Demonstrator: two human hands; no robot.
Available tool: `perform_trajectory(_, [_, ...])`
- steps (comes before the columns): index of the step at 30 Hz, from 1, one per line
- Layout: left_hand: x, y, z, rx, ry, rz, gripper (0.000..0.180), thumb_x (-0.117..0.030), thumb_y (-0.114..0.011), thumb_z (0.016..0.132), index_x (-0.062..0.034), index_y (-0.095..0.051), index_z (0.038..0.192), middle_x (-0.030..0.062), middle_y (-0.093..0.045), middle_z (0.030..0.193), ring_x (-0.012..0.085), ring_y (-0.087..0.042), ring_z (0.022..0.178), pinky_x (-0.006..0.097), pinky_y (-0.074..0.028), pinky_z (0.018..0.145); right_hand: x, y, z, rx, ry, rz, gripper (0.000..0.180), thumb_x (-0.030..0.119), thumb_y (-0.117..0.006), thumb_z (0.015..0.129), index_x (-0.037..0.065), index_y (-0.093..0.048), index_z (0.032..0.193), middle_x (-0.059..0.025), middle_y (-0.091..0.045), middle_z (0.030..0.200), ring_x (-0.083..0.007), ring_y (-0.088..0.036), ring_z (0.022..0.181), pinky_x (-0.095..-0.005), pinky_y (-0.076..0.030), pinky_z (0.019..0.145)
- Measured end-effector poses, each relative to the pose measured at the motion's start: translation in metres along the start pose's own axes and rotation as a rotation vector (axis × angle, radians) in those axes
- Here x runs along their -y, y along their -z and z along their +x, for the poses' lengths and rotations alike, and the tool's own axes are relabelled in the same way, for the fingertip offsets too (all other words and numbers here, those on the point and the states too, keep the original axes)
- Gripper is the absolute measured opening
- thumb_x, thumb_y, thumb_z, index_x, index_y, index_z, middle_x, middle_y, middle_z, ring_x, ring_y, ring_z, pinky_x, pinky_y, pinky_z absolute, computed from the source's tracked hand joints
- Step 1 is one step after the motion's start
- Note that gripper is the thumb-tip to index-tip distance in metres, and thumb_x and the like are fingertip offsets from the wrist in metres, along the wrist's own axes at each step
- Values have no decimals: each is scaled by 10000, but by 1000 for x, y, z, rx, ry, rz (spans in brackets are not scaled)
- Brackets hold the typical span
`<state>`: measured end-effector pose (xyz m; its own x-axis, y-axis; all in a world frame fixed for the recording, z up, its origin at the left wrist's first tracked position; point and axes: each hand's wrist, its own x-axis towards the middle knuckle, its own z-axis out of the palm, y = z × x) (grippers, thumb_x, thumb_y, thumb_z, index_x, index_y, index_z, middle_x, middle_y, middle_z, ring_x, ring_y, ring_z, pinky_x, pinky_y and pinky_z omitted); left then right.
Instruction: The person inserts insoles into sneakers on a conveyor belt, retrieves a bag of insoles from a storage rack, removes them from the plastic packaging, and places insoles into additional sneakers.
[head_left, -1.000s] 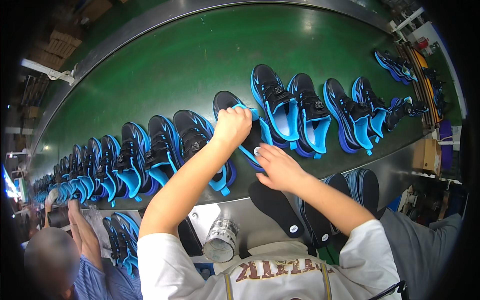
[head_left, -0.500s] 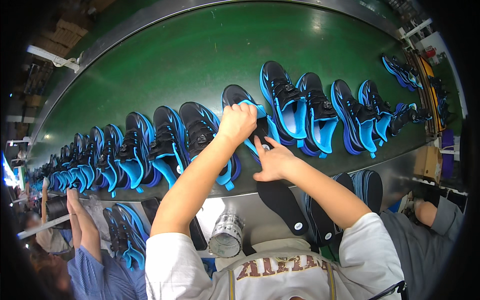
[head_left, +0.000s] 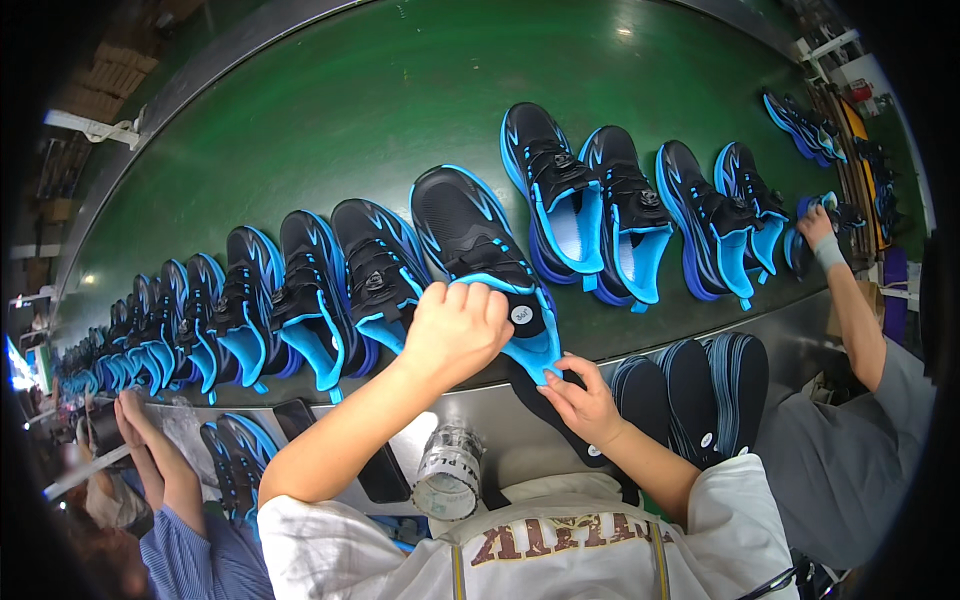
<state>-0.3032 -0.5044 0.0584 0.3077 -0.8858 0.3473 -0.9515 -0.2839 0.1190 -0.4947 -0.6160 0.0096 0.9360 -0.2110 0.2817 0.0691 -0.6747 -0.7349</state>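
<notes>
Since half a second ago the left hand [head_left: 455,330] has slid from the shoe's [head_left: 480,245] middle down to its tongue, and the right hand [head_left: 580,400] has dropped from the shoe's side to below its heel; the left fingers [head_left: 478,298] are curled tight over the tongue, the right fingers [head_left: 562,375] pinch a black insole [head_left: 545,415] at the blue heel opening. The shoe lies on the green belt [head_left: 350,120] in the row of shoes [head_left: 300,290], heel at the bench [head_left: 640,345] edge; a tape roll [head_left: 447,485] sits below.

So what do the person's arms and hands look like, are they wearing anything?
Both forearms are bare. The left hand and right hand wear no gloves, and I see no rings or watch. Short white sleeves cover the upper arms, part of a white shirt with dark red lettering.
</notes>
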Motion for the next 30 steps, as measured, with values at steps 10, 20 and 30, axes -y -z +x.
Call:
perform_trajectory(10, [36, 44, 31, -214, 630, -1193, 114, 1, -436, 665, -39, -391, 568, 84, -570, 747, 51, -372, 546, 191, -305, 479, -20, 53, 47, -200, -16, -270, 377, 114, -633, 666, 37, -525, 1019, -120, -464, 1052, -305, -437, 979, -394, -342, 839])
perform_trajectory(20, [13, 51, 83, -95, 627, -753, 386, -262, -579, 788, -43, -377, 543, -7, -328, 471, 93, -275, 473, 252, -271, 415, -96, 100, 54, -58, -119, -660, 271, 252, -655, 663, 43, -531, 782, -110, -551, 966, -282, -530, 873, -366, -406, 745])
perform_trajectory(30, [21, -60, 108, 220, 324, 121, 428, -252, -597, 714, 13, -398, 985, 135, -581, 681, 290, -593, 593, 379, -469, 505, -17, 98, 17, 310, -130, -639, 231, 70, -510, 671, 53, -535, 899, -140, -524, 807, -282, -521, 712, -372, -431, 610])
